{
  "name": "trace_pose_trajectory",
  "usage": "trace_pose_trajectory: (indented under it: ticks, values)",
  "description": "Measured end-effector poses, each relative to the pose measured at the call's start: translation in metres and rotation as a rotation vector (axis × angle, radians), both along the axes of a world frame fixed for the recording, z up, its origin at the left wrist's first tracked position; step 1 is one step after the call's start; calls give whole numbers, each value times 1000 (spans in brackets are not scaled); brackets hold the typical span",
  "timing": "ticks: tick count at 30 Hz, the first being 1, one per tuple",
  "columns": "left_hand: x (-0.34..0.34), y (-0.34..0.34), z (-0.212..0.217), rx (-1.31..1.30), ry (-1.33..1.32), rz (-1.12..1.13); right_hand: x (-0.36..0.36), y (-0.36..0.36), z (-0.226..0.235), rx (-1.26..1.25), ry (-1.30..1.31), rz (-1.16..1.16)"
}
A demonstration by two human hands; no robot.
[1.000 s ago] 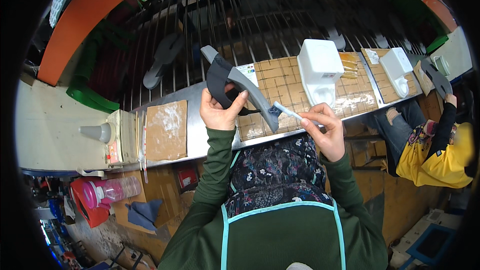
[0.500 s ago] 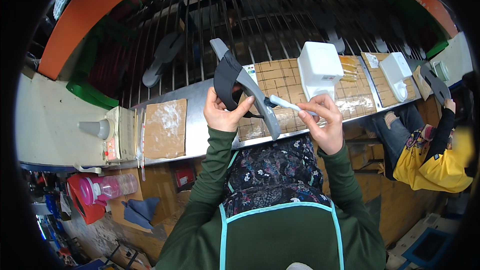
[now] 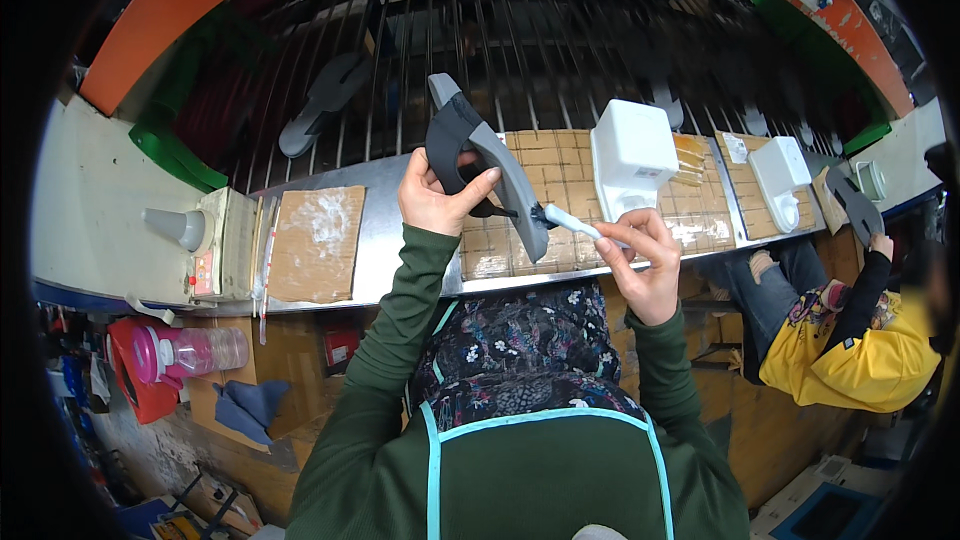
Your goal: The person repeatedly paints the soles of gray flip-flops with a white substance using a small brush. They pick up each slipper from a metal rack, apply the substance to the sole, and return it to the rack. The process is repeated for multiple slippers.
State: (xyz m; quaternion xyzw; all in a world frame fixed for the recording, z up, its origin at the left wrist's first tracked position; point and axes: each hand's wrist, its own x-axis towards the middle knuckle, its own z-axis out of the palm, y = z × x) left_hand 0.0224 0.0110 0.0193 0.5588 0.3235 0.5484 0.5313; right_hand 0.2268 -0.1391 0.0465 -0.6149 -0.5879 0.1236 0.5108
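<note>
My left hand is closed around a slipper with a grey sole and a dark, wide strap. The slipper stands on edge in the air, tilted, its lower end toward my right hand. Between the thumb and fingers of my right hand is a brush with a pale handle. Its dark bristles touch the sole's edge near the lower end. Part of the strap hides behind my left fingers.
A white container stands on taped cardboard; a second one is farther right. Beyond, slippers lie on a metal bar conveyor. Stained cardboard lies left. A yellow-clad co-worker holds a dark sole at right.
The brush has moved along the sole's edge toward its lower end. My left hand keeps its hold on the slipper, and the whole view has shifted slightly.
</note>
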Motion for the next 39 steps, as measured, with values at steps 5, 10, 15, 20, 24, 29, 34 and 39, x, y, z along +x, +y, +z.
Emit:
trace_pose_trajectory:
  ticks: [5,10,15,20,24,29,34,39]
  values:
    - [7,7,2,-54,-45,-5,1,1,1,45,-37,-43]
    - [18,16,4,-148,-88,-22,3,6,4,125,-93,-86]
    - [26,29,9,-269,-82,-51,10,13,13,212,-248,-96]
    - [29,43,15,-385,-12,-97,16,22,23,274,-347,-98]
    - [31,50,24,-472,90,-136,21,29,33,309,-409,-83]
    - [32,54,38,-591,146,-217,29,37,52,352,-507,-39]
    - [35,53,54,-687,191,-239,30,40,67,359,-574,-12]
    - [34,61,50,-742,212,-358,31,41,75,350,-609,7]
